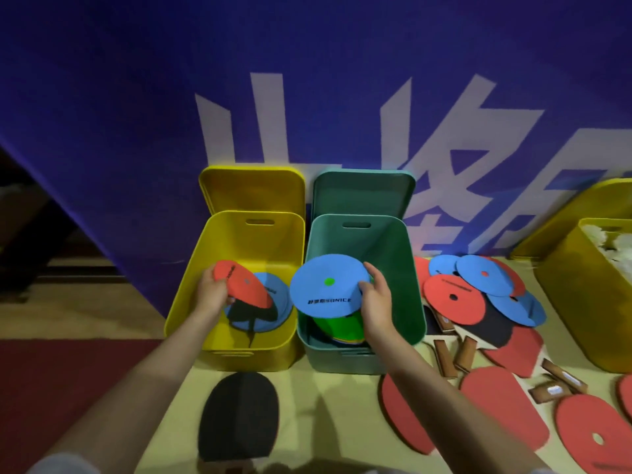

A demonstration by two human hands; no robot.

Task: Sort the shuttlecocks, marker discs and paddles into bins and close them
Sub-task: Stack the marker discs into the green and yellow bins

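Observation:
My left hand (213, 290) grips a red marker disc (244, 285), tilted over the open yellow bin (236, 354), where a blue disc (270, 292) lies at the bottom. My right hand (376, 299) holds a blue marker disc (325, 285) over the open green bin (407, 268), which has green and yellow discs inside. Red and blue discs (478, 285) and red paddles (499, 401) lie piled on the table to the right. A black paddle (239, 415) lies in front of the yellow bin.
Both bins' lids, yellow (251, 188) and green (362, 191), lean upright against a blue banner behind them. A second yellow bin (578, 302) with white shuttlecocks (612, 244) stands at the far right. The table edge runs along the left over a red floor.

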